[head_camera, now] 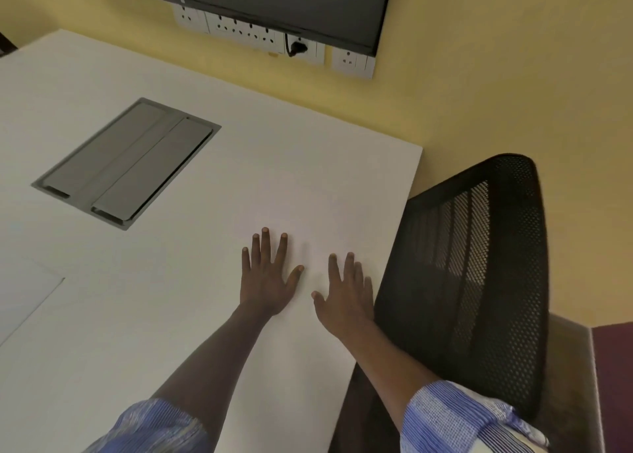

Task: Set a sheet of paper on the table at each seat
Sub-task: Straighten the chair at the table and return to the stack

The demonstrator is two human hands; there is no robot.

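Both the left hand [265, 283] and right hand [346, 298] are lying flat, fingers [264, 243] spread open. They are pressing a faint sheet of paper [308, 213] against the white worktop [137, 298], beside a black mesh chair [479, 264].

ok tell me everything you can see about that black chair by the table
The black chair has a curved mesh backrest, its perforated weave letting light through in vertical stripes. It stands upright at the right edge of the white table, backrest close to that edge; whether they touch cannot be told. The seat and base are hidden. The right hand lies flat on the table just beside it, not touching it. A yellow wall is behind.
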